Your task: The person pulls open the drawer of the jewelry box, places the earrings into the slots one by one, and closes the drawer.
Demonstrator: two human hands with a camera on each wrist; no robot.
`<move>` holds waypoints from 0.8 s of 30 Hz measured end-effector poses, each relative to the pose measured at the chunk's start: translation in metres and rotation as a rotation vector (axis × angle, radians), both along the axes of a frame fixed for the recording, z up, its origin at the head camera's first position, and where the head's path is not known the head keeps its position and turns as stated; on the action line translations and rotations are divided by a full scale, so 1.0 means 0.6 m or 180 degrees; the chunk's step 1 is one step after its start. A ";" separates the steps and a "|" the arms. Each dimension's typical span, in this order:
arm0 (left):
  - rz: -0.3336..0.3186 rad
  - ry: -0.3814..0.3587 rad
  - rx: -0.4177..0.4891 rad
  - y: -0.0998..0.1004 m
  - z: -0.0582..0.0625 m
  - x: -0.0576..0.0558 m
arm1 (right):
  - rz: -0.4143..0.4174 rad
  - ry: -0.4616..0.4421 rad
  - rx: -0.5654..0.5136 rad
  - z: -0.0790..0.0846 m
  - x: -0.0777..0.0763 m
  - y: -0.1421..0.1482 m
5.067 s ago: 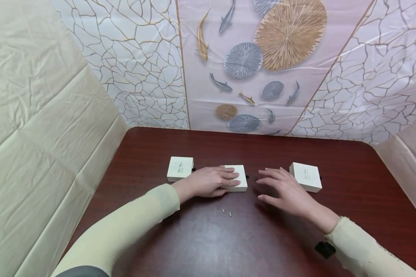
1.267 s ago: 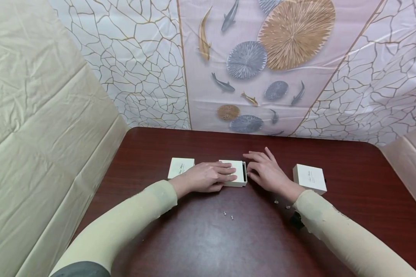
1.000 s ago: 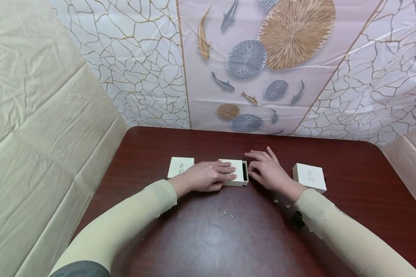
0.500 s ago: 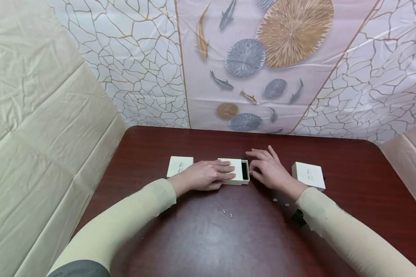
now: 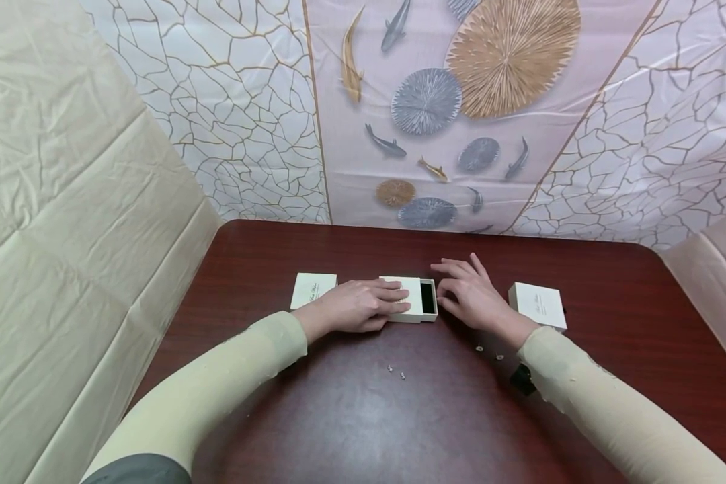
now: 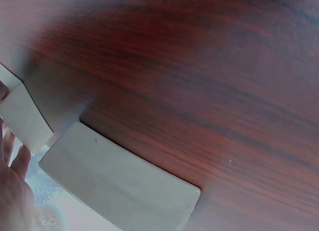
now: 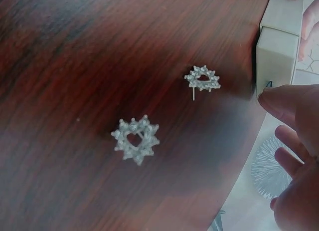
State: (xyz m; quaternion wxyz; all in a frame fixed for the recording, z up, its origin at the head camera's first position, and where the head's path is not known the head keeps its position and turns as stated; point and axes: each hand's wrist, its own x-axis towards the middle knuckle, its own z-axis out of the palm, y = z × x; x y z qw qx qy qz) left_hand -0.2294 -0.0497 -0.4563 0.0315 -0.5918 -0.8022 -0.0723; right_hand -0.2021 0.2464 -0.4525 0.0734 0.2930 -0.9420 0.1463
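My left hand [image 5: 363, 306] lies on top of the middle white drawer box [image 5: 414, 293], fingers extended over its sleeve and thumb at its near side. The drawer [image 5: 429, 316] stands part way out to the right, showing a dark lining [image 5: 426, 298]. My right hand [image 5: 473, 296] pinches the small dark pull tab [image 7: 269, 84] at the drawer's end, other fingers raised. Below that hand, two stud earrings [image 7: 137, 139] with heart-shaped openings and clear stones lie on the table.
One closed white box [image 5: 314, 289] stands left of my left hand, another closed white box [image 5: 538, 306] beyond my right wrist. Two tiny shiny pieces [image 5: 390, 368] lie on the dark red table [image 5: 363, 430] nearer me. A patterned cloth [image 5: 423, 168] hangs behind.
My right hand has come left from hovering to the middle box's tab, and the drawer has slid out rightward. The left hand still rests on the sleeve. The two earrings have come into view.
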 end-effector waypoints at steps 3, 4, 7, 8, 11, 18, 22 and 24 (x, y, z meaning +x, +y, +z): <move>-0.0011 0.0004 0.0005 0.000 0.000 0.001 | -0.0011 -0.0015 0.0006 0.000 0.000 0.002; -0.0014 0.0009 0.0007 0.000 -0.001 0.001 | -0.0015 -0.0022 0.0006 -0.001 0.001 0.002; -0.0022 0.0023 0.0018 -0.001 -0.002 0.001 | -0.0024 -0.0038 0.0013 -0.001 0.001 0.003; -0.0024 0.0029 0.0023 -0.001 -0.002 0.002 | -0.0027 -0.0039 0.0015 -0.001 0.001 0.004; -0.0023 0.0040 0.0044 -0.001 -0.003 0.002 | -0.0034 -0.0029 0.0018 -0.001 0.001 0.005; -0.0027 0.0055 0.0066 0.000 -0.003 0.001 | -0.0048 -0.0046 0.0018 0.000 0.001 0.007; -0.0022 0.0056 0.0055 0.000 -0.002 0.002 | -0.0043 -0.0047 0.0003 0.000 0.001 0.008; -0.0017 0.0056 0.0043 0.000 -0.001 0.002 | -0.0041 -0.0044 -0.0005 0.000 0.001 0.009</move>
